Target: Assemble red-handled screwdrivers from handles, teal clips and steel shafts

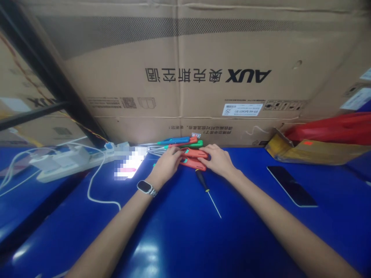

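Both my hands rest on a pile of tools at the far middle of the blue table. My left hand, with a watch on its wrist, curls its fingers over the red tool handles. My right hand lies on the same red handles from the right, fingers bent down on them. Behind them lie screwdrivers with blue and green handles. A thin black-handled screwdriver lies loose just in front of my hands, its tip pointing toward me.
A large AUX cardboard box walls off the back of the table. A white power strip with cables sits at the left, next to a lit phone. A dark phone lies at the right, near red and yellow packaging.
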Demonstrator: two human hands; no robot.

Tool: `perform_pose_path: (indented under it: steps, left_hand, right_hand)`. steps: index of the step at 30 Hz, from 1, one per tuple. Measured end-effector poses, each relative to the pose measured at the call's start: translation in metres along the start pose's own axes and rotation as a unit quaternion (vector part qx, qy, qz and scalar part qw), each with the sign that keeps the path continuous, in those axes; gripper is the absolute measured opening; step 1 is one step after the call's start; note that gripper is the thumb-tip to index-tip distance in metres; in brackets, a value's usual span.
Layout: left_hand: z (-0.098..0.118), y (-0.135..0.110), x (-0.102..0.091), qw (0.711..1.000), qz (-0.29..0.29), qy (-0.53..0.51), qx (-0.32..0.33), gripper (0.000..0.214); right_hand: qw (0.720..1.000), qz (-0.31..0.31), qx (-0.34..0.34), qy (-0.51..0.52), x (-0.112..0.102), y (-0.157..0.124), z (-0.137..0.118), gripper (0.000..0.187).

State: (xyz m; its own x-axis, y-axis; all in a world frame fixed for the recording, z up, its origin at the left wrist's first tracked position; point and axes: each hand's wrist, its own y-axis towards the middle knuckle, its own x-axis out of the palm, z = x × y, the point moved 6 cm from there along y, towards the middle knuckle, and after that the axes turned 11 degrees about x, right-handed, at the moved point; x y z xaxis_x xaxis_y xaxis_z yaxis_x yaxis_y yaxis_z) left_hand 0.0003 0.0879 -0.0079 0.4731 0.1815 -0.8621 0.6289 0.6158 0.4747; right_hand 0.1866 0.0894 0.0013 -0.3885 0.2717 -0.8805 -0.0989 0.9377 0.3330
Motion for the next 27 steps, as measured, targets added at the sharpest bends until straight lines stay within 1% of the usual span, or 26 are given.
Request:
perform_pose_path:
  steps: [3, 6, 11, 15, 18, 21, 24, 27]
  left_hand:
    - [-0.006, -0.005, 0.003, 0.999, 0.004, -0.031, -0.006, 0.03]
    - [-0.01, -0.011, 0.001, 0.998, 0.01, -0.053, -0.018, 0.031]
    - [-0.011, -0.024, -0.004, 0.997, 0.009, -0.071, -0.034, 0.03]
    - [-0.008, -0.031, -0.009, 0.997, 0.02, -0.071, -0.032, 0.029]
    - [-0.005, -0.036, -0.016, 0.998, 0.029, -0.055, -0.032, 0.028]
    - [0.0, -0.042, -0.019, 0.998, 0.018, -0.051, -0.038, 0.024]
    - [0.007, -0.045, -0.015, 0.995, -0.015, -0.083, -0.049, 0.021]
    - [0.017, -0.044, -0.008, 0.991, -0.05, -0.12, -0.043, 0.021]
  right_hand:
    - [1.0, 0.008, -0.017, -0.002, 0.008, -0.002, -0.005, 0.031]
    - [0.999, 0.012, -0.038, -0.02, 0.013, -0.008, -0.01, 0.035]
    - [0.997, 0.005, -0.025, -0.073, 0.018, -0.019, -0.011, 0.048]
    - [0.998, 0.008, -0.02, -0.066, 0.019, -0.028, -0.014, 0.054]
    - [0.999, 0.019, -0.022, -0.046, 0.015, -0.036, -0.016, 0.052]
    - [0.999, 0.024, -0.02, -0.017, 0.013, -0.043, -0.018, 0.046]
    - [0.999, 0.041, 0.002, 0.018, 0.013, -0.047, -0.016, 0.039]
    - [0.996, 0.072, 0.029, 0.038, 0.013, -0.048, -0.013, 0.038]
